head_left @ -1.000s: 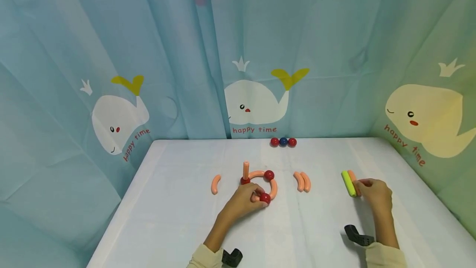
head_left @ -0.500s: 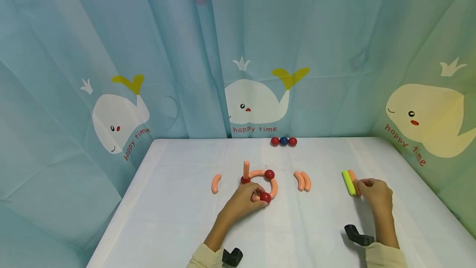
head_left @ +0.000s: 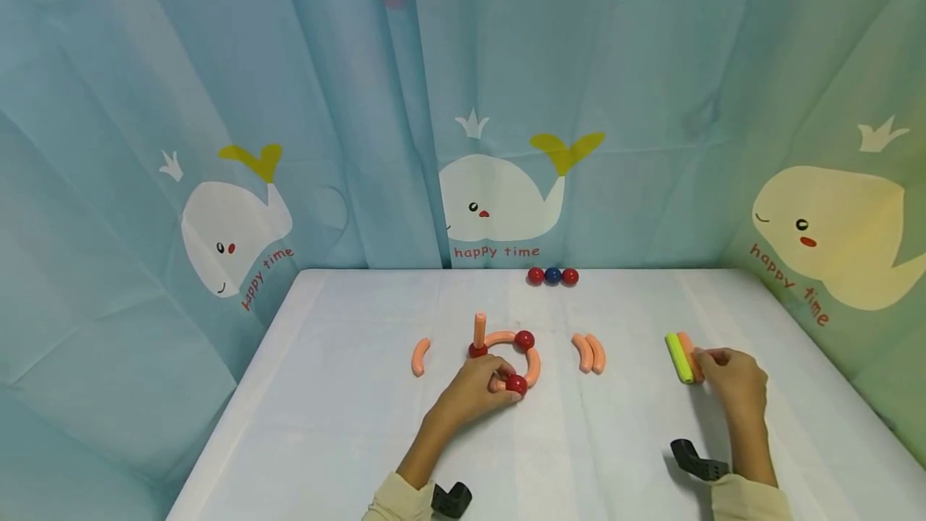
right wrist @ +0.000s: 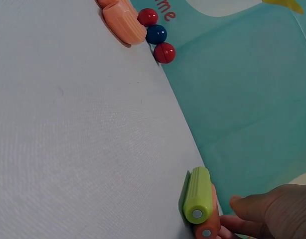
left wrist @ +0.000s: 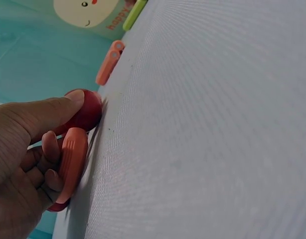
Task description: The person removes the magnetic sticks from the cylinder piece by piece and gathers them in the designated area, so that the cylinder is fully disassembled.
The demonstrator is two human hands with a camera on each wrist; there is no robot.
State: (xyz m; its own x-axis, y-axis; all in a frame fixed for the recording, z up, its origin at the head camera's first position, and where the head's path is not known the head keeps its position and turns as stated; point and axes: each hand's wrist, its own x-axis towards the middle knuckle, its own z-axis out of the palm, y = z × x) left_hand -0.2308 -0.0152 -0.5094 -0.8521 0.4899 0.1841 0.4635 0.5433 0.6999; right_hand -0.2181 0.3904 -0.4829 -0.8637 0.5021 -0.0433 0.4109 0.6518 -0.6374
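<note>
My left hand (head_left: 477,388) pinches a red ball (head_left: 516,385) between thumb and fingers. This ball belongs to a ring of red balls and curved orange magnetic rods on the table. Its far ball (head_left: 524,339) and right-hand curved rod (head_left: 533,367) show plainly; part of the left side is hidden by my hand. A straight orange rod (head_left: 480,330) stands upright on the ring's left ball (head_left: 477,350). My right hand (head_left: 734,380) is at a straight orange rod (right wrist: 207,231) lying against a green rod (right wrist: 198,194). Fingers appear to touch the orange rod, while the thumb stands off it.
Left of the ring lies one curved orange rod (head_left: 420,357); a pair of curved rods (head_left: 588,353) lies to its right. Two red balls and a blue ball (head_left: 553,276) line the back edge of the white table (head_left: 347,424). Behind hangs a whale-print curtain (head_left: 362,103).
Both hands stay nearly where they were. The right hand has shifted very slightly to the right; the ring and rods have not visibly moved.
</note>
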